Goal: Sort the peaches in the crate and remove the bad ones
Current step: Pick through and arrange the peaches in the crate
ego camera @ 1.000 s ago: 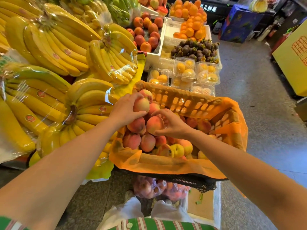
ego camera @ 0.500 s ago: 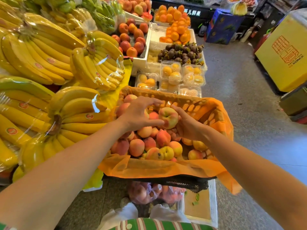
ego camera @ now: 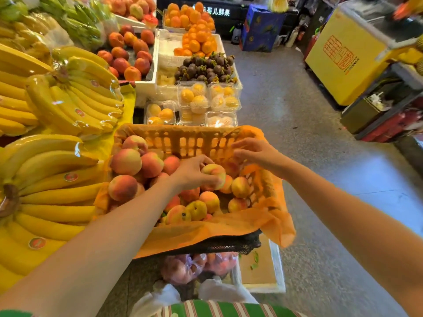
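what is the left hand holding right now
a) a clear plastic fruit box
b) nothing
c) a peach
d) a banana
c: the left hand has its fingers curled round a peach, over the other fruit in the orange crate.

Bright, even daylight; wide-angle bending and slight blur toward edges.

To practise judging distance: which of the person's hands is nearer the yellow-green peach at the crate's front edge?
Left. The left hand, gripping another peach, sits just behind the yellow-green peach; the right hand is farther back, at the far wall of the crate.
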Available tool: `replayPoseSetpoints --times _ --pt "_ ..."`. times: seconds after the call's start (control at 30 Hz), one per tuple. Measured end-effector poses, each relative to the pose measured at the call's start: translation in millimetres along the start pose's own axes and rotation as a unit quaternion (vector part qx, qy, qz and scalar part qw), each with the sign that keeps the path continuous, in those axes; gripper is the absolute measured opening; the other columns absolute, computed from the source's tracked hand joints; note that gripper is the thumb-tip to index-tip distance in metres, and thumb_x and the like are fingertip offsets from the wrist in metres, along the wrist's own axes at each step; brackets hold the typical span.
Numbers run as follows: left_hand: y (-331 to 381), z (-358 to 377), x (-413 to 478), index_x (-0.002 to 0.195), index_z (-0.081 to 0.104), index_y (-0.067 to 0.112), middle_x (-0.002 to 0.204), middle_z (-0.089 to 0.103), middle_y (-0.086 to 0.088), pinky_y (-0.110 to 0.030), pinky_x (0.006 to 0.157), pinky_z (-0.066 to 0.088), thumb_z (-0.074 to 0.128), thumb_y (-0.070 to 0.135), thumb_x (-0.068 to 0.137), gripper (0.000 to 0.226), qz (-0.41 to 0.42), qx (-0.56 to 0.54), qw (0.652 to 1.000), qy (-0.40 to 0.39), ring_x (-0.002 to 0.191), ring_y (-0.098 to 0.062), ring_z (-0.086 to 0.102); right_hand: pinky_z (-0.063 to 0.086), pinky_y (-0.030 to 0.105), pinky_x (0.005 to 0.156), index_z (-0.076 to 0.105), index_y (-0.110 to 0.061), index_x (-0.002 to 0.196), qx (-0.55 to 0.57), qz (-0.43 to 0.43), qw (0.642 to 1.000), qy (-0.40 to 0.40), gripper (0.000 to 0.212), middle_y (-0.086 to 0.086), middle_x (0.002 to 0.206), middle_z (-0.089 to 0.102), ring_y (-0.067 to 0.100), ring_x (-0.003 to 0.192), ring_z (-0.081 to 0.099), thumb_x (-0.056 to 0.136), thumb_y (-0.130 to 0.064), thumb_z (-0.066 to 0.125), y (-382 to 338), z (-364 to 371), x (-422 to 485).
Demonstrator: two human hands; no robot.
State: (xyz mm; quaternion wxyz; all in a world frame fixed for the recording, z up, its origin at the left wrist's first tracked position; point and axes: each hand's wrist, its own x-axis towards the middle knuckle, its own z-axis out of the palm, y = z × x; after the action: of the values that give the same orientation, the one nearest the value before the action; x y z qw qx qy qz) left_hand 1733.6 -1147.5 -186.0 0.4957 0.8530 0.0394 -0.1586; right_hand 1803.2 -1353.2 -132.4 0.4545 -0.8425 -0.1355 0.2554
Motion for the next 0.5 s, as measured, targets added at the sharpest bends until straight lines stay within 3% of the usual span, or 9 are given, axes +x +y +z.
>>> replayPoseSetpoints --times 0.1,0.17,0.23,0.3,0.37,0.5 --pt "3 26 19 0.105 0.06 0.027 0.097 0.057 0.008 -0.028 0.069 0.047 0.082 0.039 0.068 0.045 -0.019 0.029 0.999 -0.025 0.09 -0.013 0.055 0.048 0.04 0.099 0.067 -0.022 0.11 -0.066 -0.043 0.99 0.118 0.019 0.0 0.114 0.065 0.017 0.11 0.06 0.092 -0.026 0.063 33 -35 -4" --pt "7 41 32 0.109 0.058 0.027 0.103 0.057 0.007 -0.028 0.067 0.044 0.08 0.043 0.069 0.048 -0.036 0.067 0.996 -0.05 0.093 -0.014 0.054 0.034 0.042 0.112 0.063 -0.022 0.12 -0.109 -0.014 0.988 0.112 0.028 0.002 0.133 0.053 0.017 0.13 0.044 0.093 -0.029 0.062 53 -45 -9" --pt "9 54 44 0.119 0.054 0.024 0.115 0.055 0.003 -0.032 0.075 0.047 0.078 0.045 0.072 0.057 -0.054 0.134 0.985 -0.089 0.103 -0.019 0.054 0.026 0.04 0.116 0.056 -0.02 0.132 -0.088 0.036 0.994 0.055 0.039 0.003 0.143 0.04 0.017 0.139 0.031 0.094 -0.03 0.06 66 -46 -16" --pt "8 67 54 0.13 0.049 0.021 0.125 0.052 0.0 -0.037 0.09 0.047 0.075 0.047 0.075 0.065 -0.054 0.235 0.961 -0.136 0.113 -0.025 0.052 0.036 0.039 0.11 0.048 -0.023 0.139 -0.022 0.06 0.998 0.016 0.047 0.0 0.143 0.042 0.018 0.135 0.037 0.094 -0.033 0.059 75 -44 -20" --pt "2 78 61 0.131 0.043 0.022 0.126 0.054 -0.002 -0.041 0.094 0.047 0.071 0.051 0.075 0.069 -0.063 0.297 0.938 -0.168 0.113 -0.027 0.054 0.042 0.032 0.1 0.044 -0.029 0.141 0.023 0.073 0.997 0.001 0.05 -0.003 0.143 0.045 0.019 0.131 0.044 0.094 -0.036 0.059 77 -43 -21" --pt "-7 91 67 0.133 0.03 0.016 0.116 0.052 -0.005 -0.036 0.083 0.05 0.078 0.038 0.075 0.079 -0.105 0.213 0.948 -0.212 0.103 -0.022 0.053 0.046 0.027 0.091 0.043 -0.033 0.139 0.069 0.085 0.994 -0.029 0.048 -0.005 0.143 0.044 0.015 0.128 0.046 0.094 -0.036 0.058 77 -48 -19"
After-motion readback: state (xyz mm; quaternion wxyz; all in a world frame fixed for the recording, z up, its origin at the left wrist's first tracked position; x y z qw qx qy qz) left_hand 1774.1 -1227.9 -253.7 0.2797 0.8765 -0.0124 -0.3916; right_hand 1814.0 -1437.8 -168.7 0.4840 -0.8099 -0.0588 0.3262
